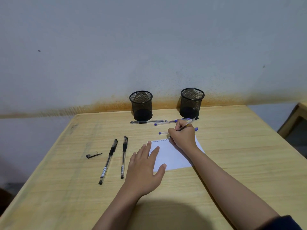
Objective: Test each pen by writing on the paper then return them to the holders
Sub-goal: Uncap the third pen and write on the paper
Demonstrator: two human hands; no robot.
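My right hand (182, 136) grips a black pen (189, 124) with its tip on the top edge of the white paper (174, 156), beside a line of handwriting. My left hand (144, 166) lies flat, fingers spread, on the paper's left edge. Two black capped pens (108, 161) (123, 156) lie left of the paper. A loose black cap (93, 155) rests further left. Two black mesh holders (141, 105) (191, 102) stand empty at the back. In front of them lie a black pen (147, 122) and two blue pens (171, 122) (163, 132), the nearer one partly hidden by my right hand.
The wooden table (232, 155) butts against a grey wall with an orange stain along its base. Another piece of wooden furniture (294, 123) stands off the right edge. The table's left edge runs diagonally toward me.
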